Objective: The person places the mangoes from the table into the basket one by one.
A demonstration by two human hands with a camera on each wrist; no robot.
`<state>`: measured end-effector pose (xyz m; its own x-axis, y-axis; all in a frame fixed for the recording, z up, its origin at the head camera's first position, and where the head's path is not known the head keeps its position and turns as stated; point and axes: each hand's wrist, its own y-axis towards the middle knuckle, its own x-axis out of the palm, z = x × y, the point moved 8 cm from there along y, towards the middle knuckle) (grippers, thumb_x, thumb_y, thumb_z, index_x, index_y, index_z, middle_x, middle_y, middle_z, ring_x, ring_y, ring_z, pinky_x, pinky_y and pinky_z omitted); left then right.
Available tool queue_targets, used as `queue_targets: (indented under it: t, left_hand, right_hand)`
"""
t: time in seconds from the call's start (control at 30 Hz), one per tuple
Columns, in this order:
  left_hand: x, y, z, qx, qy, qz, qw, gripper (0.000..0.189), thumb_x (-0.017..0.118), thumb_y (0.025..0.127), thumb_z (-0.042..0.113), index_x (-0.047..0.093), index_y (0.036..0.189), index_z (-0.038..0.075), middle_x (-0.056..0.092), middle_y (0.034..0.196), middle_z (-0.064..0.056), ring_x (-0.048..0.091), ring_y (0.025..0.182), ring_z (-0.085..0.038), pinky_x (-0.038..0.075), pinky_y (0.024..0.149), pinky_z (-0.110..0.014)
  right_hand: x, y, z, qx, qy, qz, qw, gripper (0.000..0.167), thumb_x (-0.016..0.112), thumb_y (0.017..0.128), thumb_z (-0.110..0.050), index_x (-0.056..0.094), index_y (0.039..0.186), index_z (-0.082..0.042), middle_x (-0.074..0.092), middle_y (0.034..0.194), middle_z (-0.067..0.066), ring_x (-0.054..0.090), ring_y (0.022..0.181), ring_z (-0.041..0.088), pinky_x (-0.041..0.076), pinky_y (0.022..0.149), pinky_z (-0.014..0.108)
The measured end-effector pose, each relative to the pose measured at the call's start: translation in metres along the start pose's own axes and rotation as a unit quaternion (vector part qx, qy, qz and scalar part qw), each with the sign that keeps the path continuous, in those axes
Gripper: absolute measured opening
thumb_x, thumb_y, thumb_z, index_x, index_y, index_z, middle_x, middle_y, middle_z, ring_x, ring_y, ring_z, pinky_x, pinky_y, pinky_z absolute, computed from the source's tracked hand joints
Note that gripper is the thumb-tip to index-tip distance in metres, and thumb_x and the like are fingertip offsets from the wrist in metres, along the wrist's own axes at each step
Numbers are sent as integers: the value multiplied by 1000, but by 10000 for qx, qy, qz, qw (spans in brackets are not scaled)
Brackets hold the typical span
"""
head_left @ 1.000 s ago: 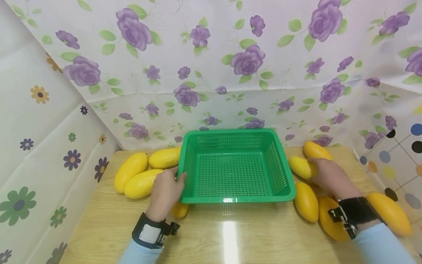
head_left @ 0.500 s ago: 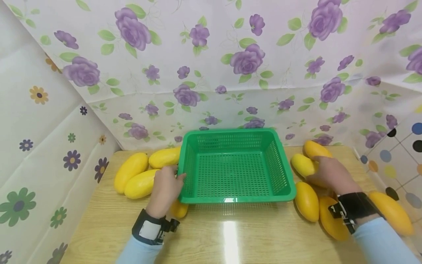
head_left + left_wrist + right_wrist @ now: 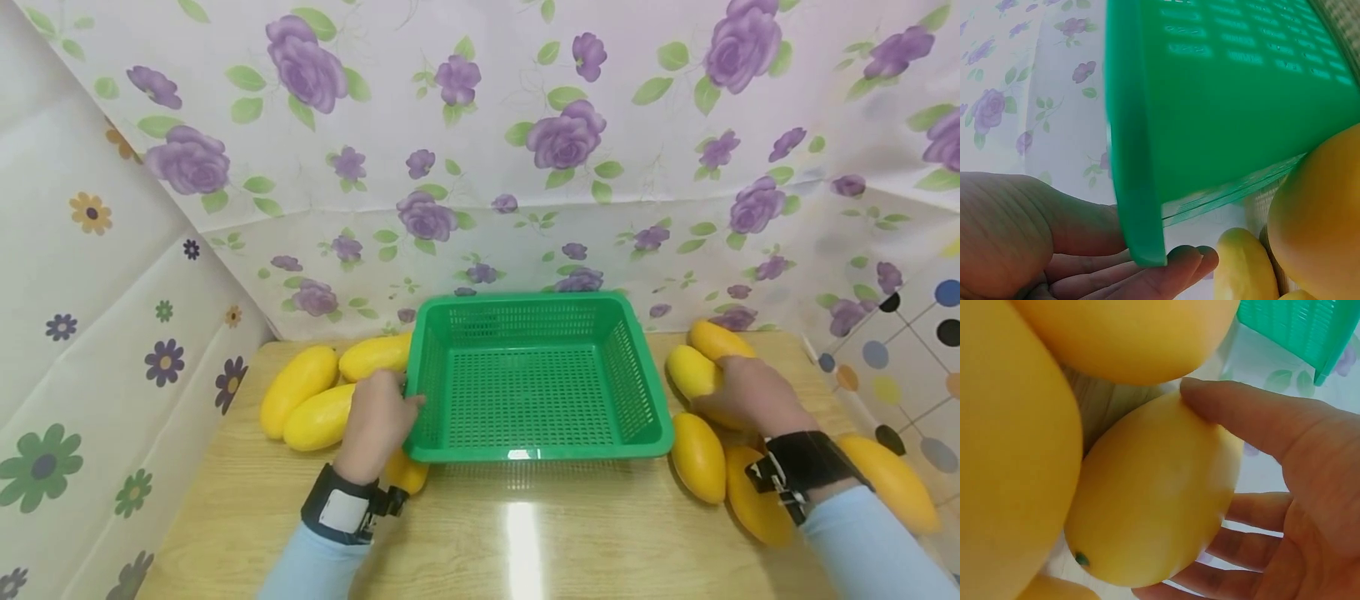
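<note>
At the middle of the table stands a green plastic basket (image 3: 540, 454) with slotted walls and nothing inside. My left hand (image 3: 377, 425) pinches its left rim; in the left wrist view the thumb lies on one side of the basket rim (image 3: 1138, 156) and the fingers on the other. My right hand (image 3: 757, 396), right of the basket, grips a yellow mango (image 3: 690, 373). The right wrist view has my thumb on the near side of that mango (image 3: 1154, 494) and the fingers along its far side, partly hidden. The mango appears to rest on the table.
Several mangoes (image 3: 296, 387) lie left of the basket, one (image 3: 407, 473) partly under my left hand. More mangoes (image 3: 697, 458) surround my right hand, including one behind it (image 3: 720, 337) and one at far right (image 3: 888, 483). A floral sheet (image 3: 487, 167) closes the back.
My right hand has shifted slightly, and the mango at its fingers has turned and moved a little right. The left hand stays at the rim, and the basket has not moved.
</note>
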<state>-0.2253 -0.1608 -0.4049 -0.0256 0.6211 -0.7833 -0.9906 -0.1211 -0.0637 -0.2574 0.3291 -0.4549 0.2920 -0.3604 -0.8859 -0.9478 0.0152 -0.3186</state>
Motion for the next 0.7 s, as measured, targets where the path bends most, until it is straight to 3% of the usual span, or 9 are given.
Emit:
queue_targets:
  t: [0.2,0.37,0.53,0.7]
  left_hand:
    - [0,2,4,85,59,48,9999,22,72,80,13,69,95,-3,67,80,-13,64,66,-17,53,51,-27]
    - [0,2,6,109,43,46,9999,19,72,80,13,68,92,-2,65,75,-12,63,64,-16,53,50,-26]
    - [-1,0,5,114,-2,23,9999,19,72,81,12,68,93,-2,66,77,-12,63,64,-17,53,50,-25]
    - [-1,-1,3,71,16,-28,10000,23,71,81,12,68,98,-3,68,82,-14,63,66,-17,54,52,-27]
  right_hand:
    - [-14,6,-8,-442,-279,593,9969,93,68,73,-59,39,136,4,59,113,28,55,89,34,45,72,47]
    - [-34,8,-25,-852,-465,1210,9879,87,72,73,-53,44,130,7,61,103,26,55,79,31,44,63,42]
    - [-59,3,-52,-1081,-372,1767,9776,78,74,74,-46,46,129,2,59,99,21,54,77,30,43,61,41]
    - [-79,-6,-89,-1403,-315,2148,9660,81,74,75,-46,42,136,-3,58,112,22,56,89,35,47,71,50]
